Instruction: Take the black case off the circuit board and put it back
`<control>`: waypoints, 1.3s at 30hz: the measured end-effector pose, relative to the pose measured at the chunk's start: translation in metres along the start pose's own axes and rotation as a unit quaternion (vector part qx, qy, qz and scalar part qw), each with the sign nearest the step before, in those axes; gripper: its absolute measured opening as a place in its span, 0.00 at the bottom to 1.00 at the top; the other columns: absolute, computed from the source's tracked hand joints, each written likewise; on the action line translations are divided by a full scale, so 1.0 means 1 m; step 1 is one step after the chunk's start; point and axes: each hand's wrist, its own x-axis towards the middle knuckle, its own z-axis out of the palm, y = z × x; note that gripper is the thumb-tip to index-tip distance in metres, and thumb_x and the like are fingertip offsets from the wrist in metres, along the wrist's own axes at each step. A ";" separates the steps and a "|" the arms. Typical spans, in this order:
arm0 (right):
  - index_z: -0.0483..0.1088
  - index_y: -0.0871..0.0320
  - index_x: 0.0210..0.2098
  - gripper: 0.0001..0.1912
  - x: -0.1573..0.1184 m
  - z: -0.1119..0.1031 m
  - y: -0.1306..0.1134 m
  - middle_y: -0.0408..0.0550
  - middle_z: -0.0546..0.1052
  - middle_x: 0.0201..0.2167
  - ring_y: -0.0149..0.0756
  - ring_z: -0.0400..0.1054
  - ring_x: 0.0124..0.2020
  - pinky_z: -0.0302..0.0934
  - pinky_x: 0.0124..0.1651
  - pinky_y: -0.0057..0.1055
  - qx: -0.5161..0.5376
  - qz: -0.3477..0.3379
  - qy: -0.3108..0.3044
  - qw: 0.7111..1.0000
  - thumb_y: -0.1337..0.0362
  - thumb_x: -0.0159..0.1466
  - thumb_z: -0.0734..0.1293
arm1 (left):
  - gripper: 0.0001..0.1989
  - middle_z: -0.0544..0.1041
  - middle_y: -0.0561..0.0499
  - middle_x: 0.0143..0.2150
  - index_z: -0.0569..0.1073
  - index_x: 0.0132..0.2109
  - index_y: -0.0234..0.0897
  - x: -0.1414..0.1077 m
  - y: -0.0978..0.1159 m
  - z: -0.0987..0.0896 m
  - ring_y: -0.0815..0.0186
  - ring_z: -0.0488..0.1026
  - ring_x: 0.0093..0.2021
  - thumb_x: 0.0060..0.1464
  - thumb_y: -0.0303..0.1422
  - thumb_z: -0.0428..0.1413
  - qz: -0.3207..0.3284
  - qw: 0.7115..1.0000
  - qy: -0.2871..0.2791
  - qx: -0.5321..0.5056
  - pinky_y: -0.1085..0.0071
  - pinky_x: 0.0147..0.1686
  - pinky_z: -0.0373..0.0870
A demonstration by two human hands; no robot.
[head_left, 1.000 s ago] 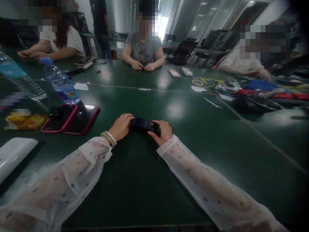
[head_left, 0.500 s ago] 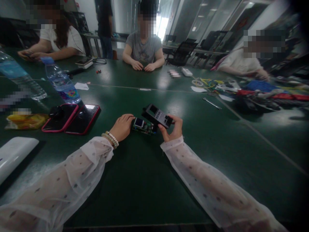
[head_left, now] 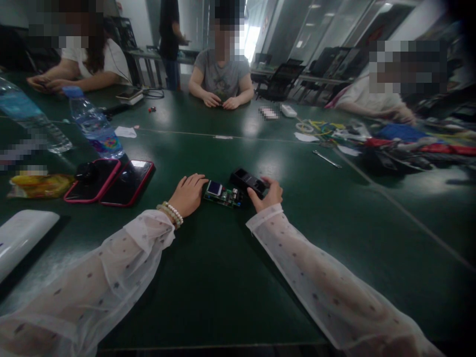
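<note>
A green circuit board [head_left: 223,194] with a small square screen lies on the dark green table, near the middle of the view. My left hand [head_left: 188,194] rests at the board's left end, palm down, its fingertips touching or very close to the edge. Right of the board and slightly behind it is a black case [head_left: 248,181] with a window and cutouts, low at the table surface. The thumb and fingers of my right hand [head_left: 266,192] grip the right end of this case.
On the left are two phones [head_left: 128,183] in red cases, water bottles [head_left: 94,124], a yellow packet [head_left: 40,186] and a white object [head_left: 26,238]. A wrench [head_left: 326,158] and piled cables [head_left: 323,130] lie to the right. Several people are beyond the table.
My right hand has lowered the black case towards the table and tilted it away, uncovering the board's right end. My left hand has barely moved. The standing person has shifted right.
</note>
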 end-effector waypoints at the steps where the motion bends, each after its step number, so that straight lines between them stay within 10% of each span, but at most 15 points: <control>1: 0.62 0.55 0.55 0.29 0.000 -0.001 -0.002 0.57 0.70 0.48 0.57 0.63 0.51 0.59 0.50 0.59 -0.009 -0.009 0.009 1.000 0.51 0.58 0.68 | 0.24 0.64 0.40 0.67 0.65 0.62 0.37 0.000 0.001 0.000 0.48 0.57 0.68 0.60 0.25 0.45 0.000 1.000 -0.001 0.002 0.46 0.67 0.46; 16: 0.61 0.56 0.58 0.36 0.005 -0.002 0.002 0.61 0.67 0.53 0.61 0.60 0.54 0.57 0.50 0.60 -0.061 -0.031 -0.023 0.997 0.48 0.56 0.70 | 0.25 0.63 0.38 0.67 0.64 0.63 0.34 0.000 0.003 -0.003 0.47 0.56 0.68 0.60 0.24 0.44 0.001 1.000 -0.012 0.017 0.45 0.66 0.47; 22: 0.66 0.55 0.53 0.24 0.011 0.001 0.013 0.57 0.71 0.48 0.57 0.62 0.51 0.59 0.49 0.56 -0.087 -0.034 -0.078 0.993 0.55 0.59 0.67 | 0.24 0.64 0.43 0.67 0.64 0.63 0.36 0.000 0.003 -0.001 0.52 0.58 0.68 0.61 0.24 0.43 -0.003 0.998 -0.009 0.062 0.48 0.67 0.50; 29: 0.62 0.55 0.56 0.24 0.009 -0.013 -0.009 0.56 0.70 0.50 0.49 0.66 0.50 0.66 0.45 0.46 0.098 -0.165 0.038 0.981 0.57 0.62 0.66 | 0.23 0.64 0.44 0.67 0.63 0.64 0.35 -0.001 0.004 -0.002 0.53 0.58 0.68 0.63 0.25 0.43 -0.003 0.995 -0.016 0.097 0.47 0.67 0.53; 39: 0.60 0.52 0.59 0.26 -0.005 -0.010 -0.028 0.54 0.70 0.48 0.47 0.66 0.50 0.65 0.50 0.49 0.140 -0.328 -0.026 0.934 0.64 0.62 0.67 | 0.23 0.65 0.42 0.66 0.62 0.63 0.36 -0.002 0.000 0.004 0.54 0.60 0.67 0.62 0.24 0.44 0.015 0.994 0.002 0.106 0.49 0.66 0.54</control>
